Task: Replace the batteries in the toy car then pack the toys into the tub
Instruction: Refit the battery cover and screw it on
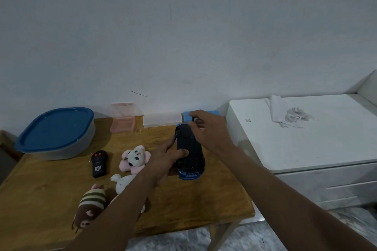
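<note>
Toy car [188, 149], underside up above the right-centre of the desk [183, 199], judged rigid, light, slick plastic, best clasped across its flanks, as the left hand [163, 160] grips it, thumb on chassis; fingers of the right hand [212, 130] curl at its far end, hold indeterminate.

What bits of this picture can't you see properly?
Head view, upturned blue and black plastic toy car: right hand covers its far end, left hand its side; batteries not visible.
Head view, thin dark object pinched by the right hand: too small to identify.
Head view, grey plastic tub: its blue lid hides the inside.
Head view, white plush toy: left forearm covers its lower part.
</note>
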The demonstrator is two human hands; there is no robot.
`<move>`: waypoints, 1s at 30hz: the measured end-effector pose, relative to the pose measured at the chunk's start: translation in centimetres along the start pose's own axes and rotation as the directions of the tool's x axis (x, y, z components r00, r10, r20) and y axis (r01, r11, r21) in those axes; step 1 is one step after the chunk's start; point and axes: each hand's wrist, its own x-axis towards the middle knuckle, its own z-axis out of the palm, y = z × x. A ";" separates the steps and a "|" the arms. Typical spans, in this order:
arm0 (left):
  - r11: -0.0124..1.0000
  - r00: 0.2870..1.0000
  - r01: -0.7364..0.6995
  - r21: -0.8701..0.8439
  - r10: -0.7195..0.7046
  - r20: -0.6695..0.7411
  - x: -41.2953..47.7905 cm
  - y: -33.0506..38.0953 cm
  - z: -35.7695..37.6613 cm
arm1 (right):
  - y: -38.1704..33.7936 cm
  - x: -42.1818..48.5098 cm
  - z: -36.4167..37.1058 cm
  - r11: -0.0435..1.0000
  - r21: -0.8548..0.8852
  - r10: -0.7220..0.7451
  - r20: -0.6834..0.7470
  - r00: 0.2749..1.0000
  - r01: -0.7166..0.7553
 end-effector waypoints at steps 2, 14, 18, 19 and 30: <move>1.000 1.000 0.001 0.004 -0.001 -0.002 -0.1 0.0 0.0 | 0.1 0.0 0.0 1.000 -0.013 0.015 0.000 1.000 -0.015; 1.000 1.000 0.001 0.029 -0.002 0.031 -0.2 -0.7 0.6 | 0.3 -0.3 -0.2 0.985 -0.008 0.171 0.079 0.982 -0.171; 0.999 0.999 0.012 0.031 -0.013 0.052 -0.2 -1.1 0.9 | 0.7 -0.9 -0.3 0.976 0.022 0.213 0.085 0.973 -0.216; 0.999 0.998 0.012 0.041 -0.015 0.054 -0.2 -1.2 0.9 | 0.9 -1.0 -0.4 0.976 0.030 0.211 0.086 0.974 -0.215; 1.000 1.000 0.009 0.010 -0.010 0.027 0.1 -1.6 1.2 | 1.0 -1.1 -0.6 0.993 0.038 0.111 0.078 0.991 -0.114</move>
